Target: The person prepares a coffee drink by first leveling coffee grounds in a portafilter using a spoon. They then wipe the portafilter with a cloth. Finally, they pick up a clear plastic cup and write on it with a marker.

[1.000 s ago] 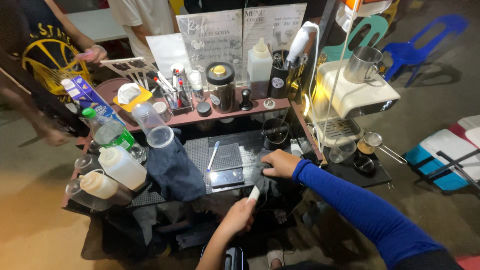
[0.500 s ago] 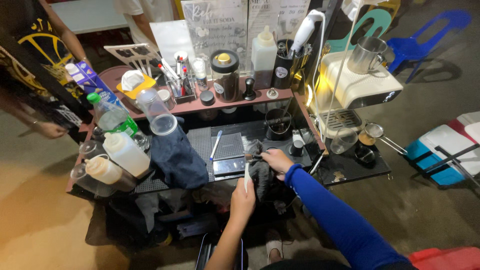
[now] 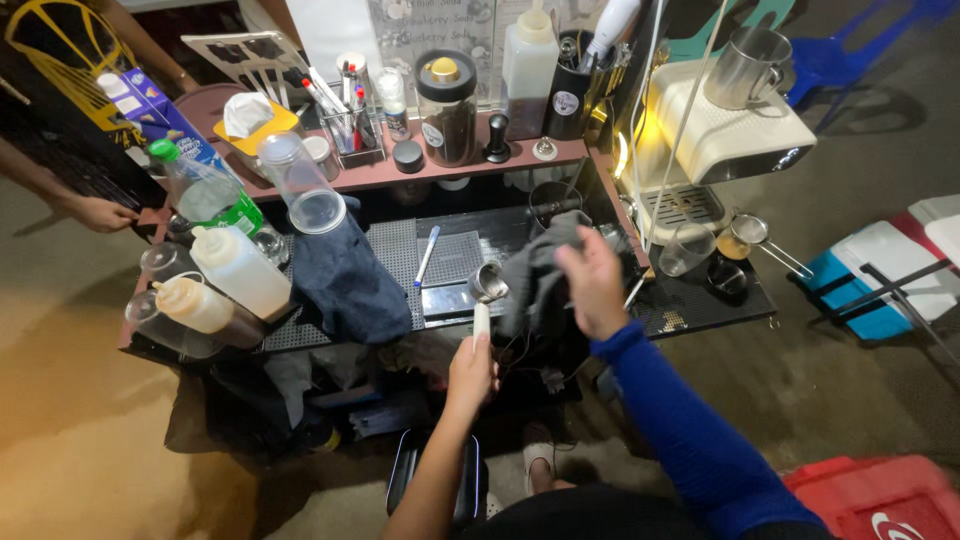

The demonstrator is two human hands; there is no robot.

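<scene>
now left hand [image 3: 472, 372] grips portafilter [image 3: 486, 288], right hand [image 3: 592, 282] on grey cloth [image 3: 535, 275] (blurred).

A street-side coffee stall, set up outdoors on bare pavement at night. The small black desk [image 3: 690, 305] carries a cream espresso machine [image 3: 725, 135] at 2 o'clock with a steel milk jug [image 3: 750, 65] on top. A raised shelf [image 3: 470, 165] at 12 o'clock holds a jar of ground coffee [image 3: 446, 105], a syrup bottle [image 3: 528, 55] and a tamper [image 3: 497, 140]. Squeeze bottles [image 3: 215, 295] and stacked plastic cups [image 3: 300, 190] stand at 9 to 10 o'clock; plastic chairs [image 3: 850, 45] at 1 o'clock.
</scene>
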